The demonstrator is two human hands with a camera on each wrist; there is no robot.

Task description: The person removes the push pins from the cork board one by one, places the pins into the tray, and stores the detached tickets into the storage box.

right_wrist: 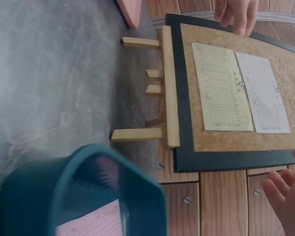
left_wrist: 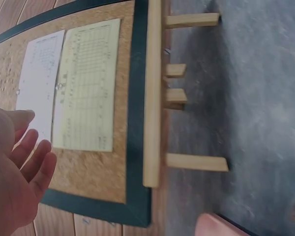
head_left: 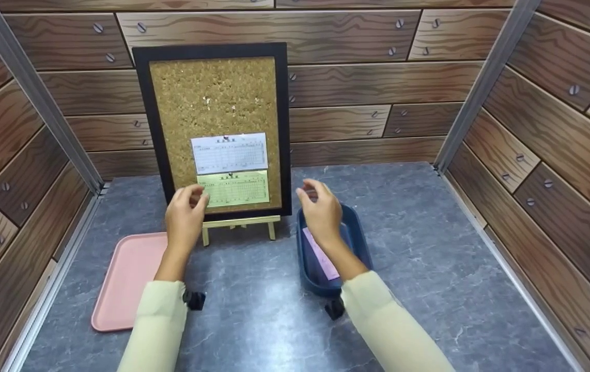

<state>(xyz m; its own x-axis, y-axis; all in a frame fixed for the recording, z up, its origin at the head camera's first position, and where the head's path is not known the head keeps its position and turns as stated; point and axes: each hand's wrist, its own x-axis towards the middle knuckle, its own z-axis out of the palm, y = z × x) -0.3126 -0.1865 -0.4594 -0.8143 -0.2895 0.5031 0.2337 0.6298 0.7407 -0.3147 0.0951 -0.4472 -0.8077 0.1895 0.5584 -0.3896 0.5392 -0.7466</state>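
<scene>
A cork board (head_left: 181, 93) in a black frame leans on a small wooden easel (head_left: 241, 222). Pinned low on it are a white printed slip (head_left: 230, 155) and, just below, a yellow-green slip (head_left: 238, 191), each with a pin at its top. My left hand (head_left: 185, 214) hovers before the board's lower left corner, fingers loosely bent and holding nothing. To the right of the frame, my right hand (head_left: 322, 212) is raised over a dark blue bin (head_left: 362, 243), its fingers relaxed around nothing. Inside the bin lies a pink slip (right_wrist: 96, 222).
A pink tray (head_left: 124, 279) lies on the grey marbled table (head_left: 253, 320), left of the easel and partly behind my left forearm. Wood-patterned walls (head_left: 357, 88) with metal corner posts enclose the table at the back and sides.
</scene>
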